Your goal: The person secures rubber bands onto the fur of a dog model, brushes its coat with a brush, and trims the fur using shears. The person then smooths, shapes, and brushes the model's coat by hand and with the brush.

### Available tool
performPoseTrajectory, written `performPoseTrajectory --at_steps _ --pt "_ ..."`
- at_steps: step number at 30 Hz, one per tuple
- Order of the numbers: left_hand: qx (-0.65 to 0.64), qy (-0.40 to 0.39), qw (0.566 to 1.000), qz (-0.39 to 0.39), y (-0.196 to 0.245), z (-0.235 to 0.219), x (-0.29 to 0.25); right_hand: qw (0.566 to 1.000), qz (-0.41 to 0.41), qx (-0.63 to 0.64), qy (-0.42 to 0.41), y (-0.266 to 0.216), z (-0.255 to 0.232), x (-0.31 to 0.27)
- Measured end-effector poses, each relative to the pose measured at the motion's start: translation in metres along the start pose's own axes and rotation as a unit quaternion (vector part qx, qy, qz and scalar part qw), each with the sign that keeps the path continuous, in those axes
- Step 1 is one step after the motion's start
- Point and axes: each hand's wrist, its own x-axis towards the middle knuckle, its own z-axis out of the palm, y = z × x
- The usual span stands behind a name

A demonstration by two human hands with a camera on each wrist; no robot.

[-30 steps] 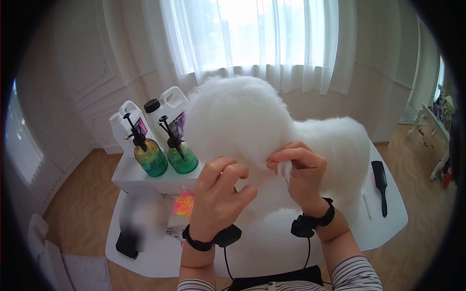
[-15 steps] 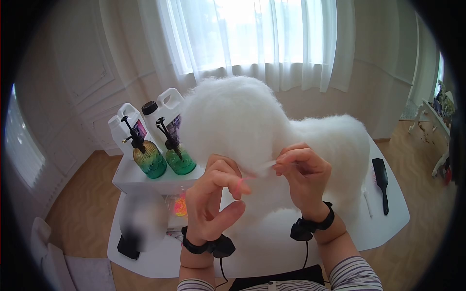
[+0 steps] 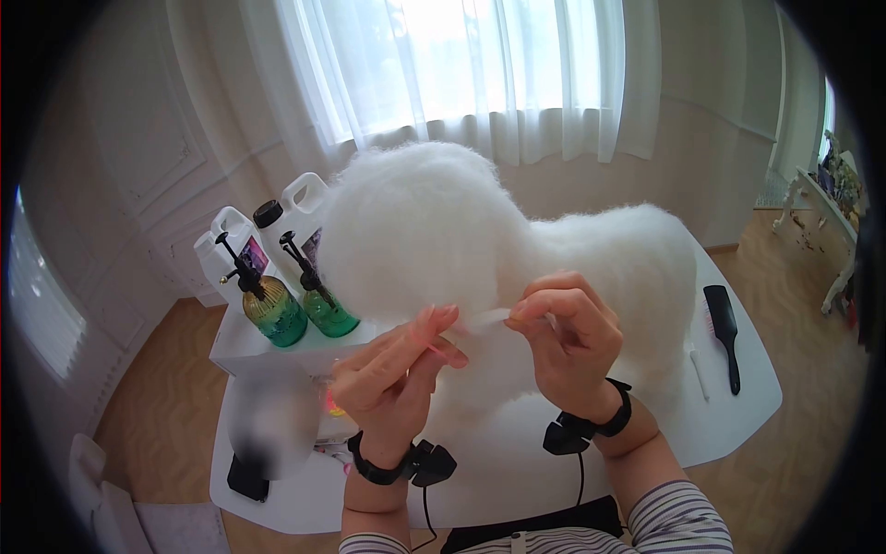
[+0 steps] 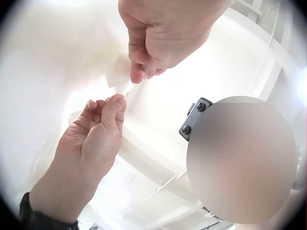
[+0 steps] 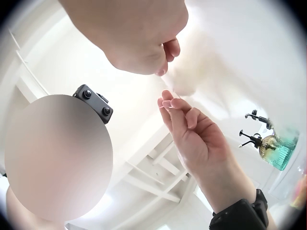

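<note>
A dog-shaped form covered in fluffy white fur (image 3: 415, 222) stands on the white table, its rounded head end toward the left. My right hand (image 3: 572, 337) pinches a flat, white, paper-like strip (image 3: 487, 319) between thumb and fingertips, close in front of the fur. The strip also shows in the left wrist view, between both hands' fingertips. Opposite it, my left hand (image 3: 392, 374) holds a thin pink rubber band (image 3: 434, 347) stretched at its fingertips, a short way left of the strip. The fur behind the fingers is partly hidden.
Two green-gold spray bottles (image 3: 274, 309) and white jugs (image 3: 231, 233) stand on a raised white shelf at left. Pink and yellow bands (image 3: 334, 401) show behind my left hand. A black brush (image 3: 720, 337) and slim white tool (image 3: 699, 374) lie at right.
My left hand has turned and its fingers have drawn together, the pink band still at them. The right hand keeps its pinch on the strip. The view has shifted slightly.
</note>
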Motion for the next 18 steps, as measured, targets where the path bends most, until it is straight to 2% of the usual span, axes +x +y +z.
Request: performPoseTrajectory --at_steps 2,4,6,8,13,15,16,18 --pt "0.108 -0.007 0.985 0.132 -0.003 0.003 -0.001 1.0 -0.021 -0.011 -0.003 -0.004 -0.002 0.0" --pt "0.151 -0.017 0.978 0.146 0.004 0.005 0.0 0.999 -0.041 -0.022 -0.007 -0.008 -0.004 0.001" --pt "0.194 -0.026 0.967 0.16 0.005 0.008 0.0 0.992 -0.104 -0.059 -0.045 -0.011 -0.007 0.002" --pt "0.247 -0.026 0.948 0.201 0.003 0.012 0.0 0.989 -0.119 -0.064 -0.057 -0.014 -0.006 0.0" --pt "0.292 -0.035 0.925 0.239 0.001 0.009 -0.002 0.982 -0.166 -0.055 -0.078 -0.017 0.001 -0.002" --pt "0.295 -0.032 0.921 0.253 -0.001 0.009 -0.002 0.984 -0.172 -0.031 -0.018 -0.023 0.003 -0.003" --pt "0.311 -0.016 0.913 0.263 -0.001 0.009 -0.002 0.985 -0.172 -0.031 -0.017 -0.025 0.002 -0.005" --pt "0.327 0.0 0.905 0.271 -0.001 0.009 -0.003 0.972 -0.226 -0.015 0.067 -0.029 -0.001 -0.012"
